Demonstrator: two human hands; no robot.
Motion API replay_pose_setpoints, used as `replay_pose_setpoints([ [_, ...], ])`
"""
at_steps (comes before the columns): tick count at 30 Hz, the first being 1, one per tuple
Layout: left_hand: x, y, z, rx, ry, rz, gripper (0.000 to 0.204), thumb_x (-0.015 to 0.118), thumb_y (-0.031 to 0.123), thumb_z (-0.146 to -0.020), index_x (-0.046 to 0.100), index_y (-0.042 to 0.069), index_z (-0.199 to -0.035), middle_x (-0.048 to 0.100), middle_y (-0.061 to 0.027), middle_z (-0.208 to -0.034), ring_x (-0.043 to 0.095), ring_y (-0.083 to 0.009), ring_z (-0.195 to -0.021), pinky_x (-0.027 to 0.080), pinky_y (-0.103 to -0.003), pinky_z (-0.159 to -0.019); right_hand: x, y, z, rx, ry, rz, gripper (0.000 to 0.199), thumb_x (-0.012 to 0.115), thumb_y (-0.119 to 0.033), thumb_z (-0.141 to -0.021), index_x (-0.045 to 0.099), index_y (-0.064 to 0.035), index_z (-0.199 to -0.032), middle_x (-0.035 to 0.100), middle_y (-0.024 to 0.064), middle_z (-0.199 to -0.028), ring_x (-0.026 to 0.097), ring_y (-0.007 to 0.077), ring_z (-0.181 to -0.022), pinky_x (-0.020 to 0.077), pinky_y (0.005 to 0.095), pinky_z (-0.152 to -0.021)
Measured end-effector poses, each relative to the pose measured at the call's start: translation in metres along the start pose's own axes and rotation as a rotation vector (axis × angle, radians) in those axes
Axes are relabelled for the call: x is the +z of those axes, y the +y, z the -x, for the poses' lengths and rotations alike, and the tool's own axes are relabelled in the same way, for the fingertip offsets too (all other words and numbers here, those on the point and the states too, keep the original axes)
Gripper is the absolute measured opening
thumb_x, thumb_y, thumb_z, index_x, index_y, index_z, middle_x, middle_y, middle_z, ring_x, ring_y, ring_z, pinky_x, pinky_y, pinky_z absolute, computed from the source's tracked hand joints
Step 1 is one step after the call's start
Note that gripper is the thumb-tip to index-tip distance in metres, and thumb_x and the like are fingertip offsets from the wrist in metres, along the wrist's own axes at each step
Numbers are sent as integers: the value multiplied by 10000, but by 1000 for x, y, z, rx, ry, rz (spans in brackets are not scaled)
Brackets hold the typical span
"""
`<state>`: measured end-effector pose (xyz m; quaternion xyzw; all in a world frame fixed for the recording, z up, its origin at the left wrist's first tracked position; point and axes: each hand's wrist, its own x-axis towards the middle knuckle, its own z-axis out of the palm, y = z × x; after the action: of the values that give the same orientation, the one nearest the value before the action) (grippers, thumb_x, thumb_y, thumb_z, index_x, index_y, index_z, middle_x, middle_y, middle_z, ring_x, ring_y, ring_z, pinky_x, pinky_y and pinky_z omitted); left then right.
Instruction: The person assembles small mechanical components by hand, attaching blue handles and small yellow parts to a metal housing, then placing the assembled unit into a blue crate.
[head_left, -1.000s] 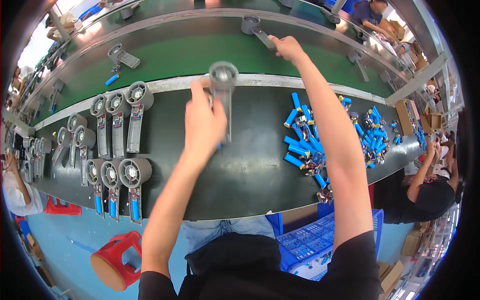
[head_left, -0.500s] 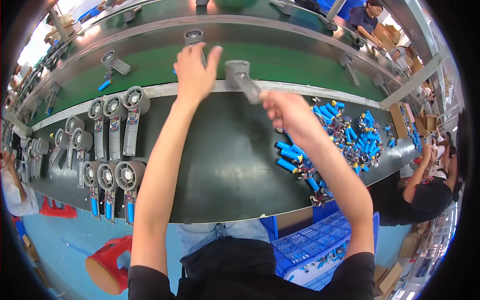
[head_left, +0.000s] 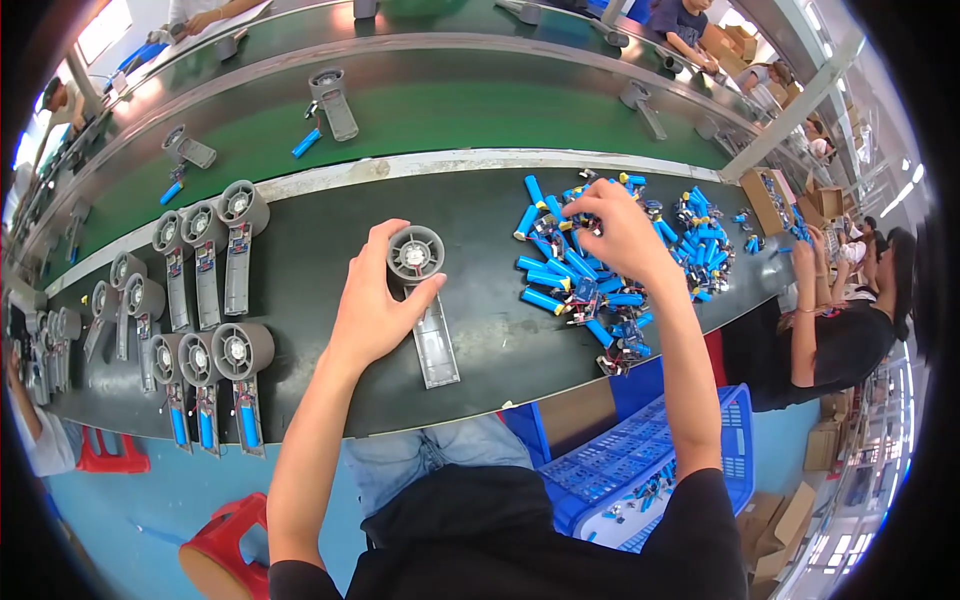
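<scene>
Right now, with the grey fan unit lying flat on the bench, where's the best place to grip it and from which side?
Probably the round fan head, from the left side, as the left hand does now: thumb and fingers wrap its rim. The flat handle lies low against the bench, offering little edge. The right side is crowded by the right hand and the blue cells.

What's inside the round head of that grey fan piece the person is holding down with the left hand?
Inside the grey fan body sits a pale round hub ringed by blades. The left hand covers its left side, so that part is hidden; the handle lies open on the black bench.
</scene>
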<state>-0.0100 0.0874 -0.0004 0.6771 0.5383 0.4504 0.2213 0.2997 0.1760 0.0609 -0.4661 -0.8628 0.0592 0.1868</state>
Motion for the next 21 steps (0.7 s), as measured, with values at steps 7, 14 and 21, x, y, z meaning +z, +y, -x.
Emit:
replay_pose_setpoints([
  [7,-1,0,0,-83,-44,21,560,760,162,-825,471,66,-1296,668,-110,-1063,660,-218,-950,520,-352,-846,10,14,-4,-156,186,124,215,744,-85,-762,693,-76,-971,633,76,-1007,600,306,-966,504,369,-833],
  [14,-6,6,2,-134,-62,22,609,776,188,-816,472,71,-1331,650,-125,-1138,641,-253,-1041,499,-367,-916,-22,-12,2,248,487,-883,169,622,-149,-957,662,-14,-1050,695,41,-908,656,112,-826,503,273,-785],
  [21,-14,23,-2,165,173,-57,400,718,99,-845,617,16,-1223,619,-146,-1223,600,-313,-1142,464,-392,-992,-21,-68,7,347,149,-1245,123,563,-146,-954,599,-28,-958,655,49,-826,655,121,-733,524,287,-691],
])
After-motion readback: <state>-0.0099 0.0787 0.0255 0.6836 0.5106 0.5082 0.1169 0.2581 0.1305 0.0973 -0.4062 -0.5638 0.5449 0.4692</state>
